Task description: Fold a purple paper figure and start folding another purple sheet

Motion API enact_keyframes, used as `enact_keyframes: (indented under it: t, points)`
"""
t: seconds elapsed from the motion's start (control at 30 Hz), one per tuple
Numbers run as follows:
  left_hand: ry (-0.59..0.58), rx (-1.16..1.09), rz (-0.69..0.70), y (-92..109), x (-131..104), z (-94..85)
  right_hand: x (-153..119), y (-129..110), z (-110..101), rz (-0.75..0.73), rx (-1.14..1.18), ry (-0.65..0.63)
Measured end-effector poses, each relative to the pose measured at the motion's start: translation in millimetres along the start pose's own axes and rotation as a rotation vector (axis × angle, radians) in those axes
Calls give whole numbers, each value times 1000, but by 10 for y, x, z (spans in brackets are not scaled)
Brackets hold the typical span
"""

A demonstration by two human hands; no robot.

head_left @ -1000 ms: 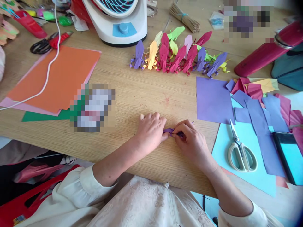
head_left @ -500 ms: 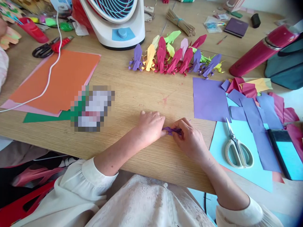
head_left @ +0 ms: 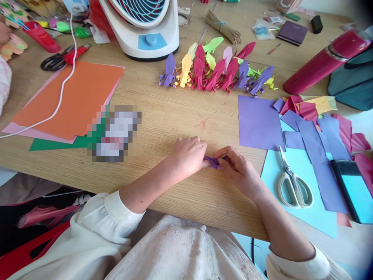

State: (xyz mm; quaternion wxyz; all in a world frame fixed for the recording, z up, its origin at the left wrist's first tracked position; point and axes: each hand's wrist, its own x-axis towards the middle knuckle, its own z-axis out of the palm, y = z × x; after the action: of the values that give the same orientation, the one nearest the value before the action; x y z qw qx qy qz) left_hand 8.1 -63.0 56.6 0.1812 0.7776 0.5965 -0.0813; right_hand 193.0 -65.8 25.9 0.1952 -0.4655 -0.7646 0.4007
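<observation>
Between my two hands, low over the wooden table, is a small piece of folded purple paper [head_left: 215,162]. My left hand [head_left: 190,153] is closed on its left end, the fingers curled and the thumb along the near side. My right hand [head_left: 237,165] pinches the right end between thumb and fingertips. Both hands cover parts of the paper, so its full shape is hidden. Beyond them stands a cluster of folded paper figures [head_left: 215,74] in purple, red, yellow, green and pink. A flat purple sheet [head_left: 259,122] lies to the right of my hands.
Scissors [head_left: 293,182] rest on a light blue sheet [head_left: 320,223] at right, beside purple scraps and a phone [head_left: 352,190]. A red thermos [head_left: 323,64] and a white fan [head_left: 148,33] stand behind. Orange paper [head_left: 72,97] and a pixelated object [head_left: 116,134] lie at left.
My left hand has shifted slightly right. The right hand's fingers have lifted and opened a little around the right end, and more of the purple paper shows.
</observation>
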Motion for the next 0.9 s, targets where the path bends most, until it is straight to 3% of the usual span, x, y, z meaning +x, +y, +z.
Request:
enact_keyframes:
  t: [0.43,0.57,0.9]
  points:
    - [-131,-6,19,95,122,-221,-6,11,-50,-64,-49,-84]
    - [-132,0,49,60,133,-195,-16,42,-86,-66,27,-95]
    - [-90,17,68,12,182,-112,-4,1,-40,-75,-87,-31]
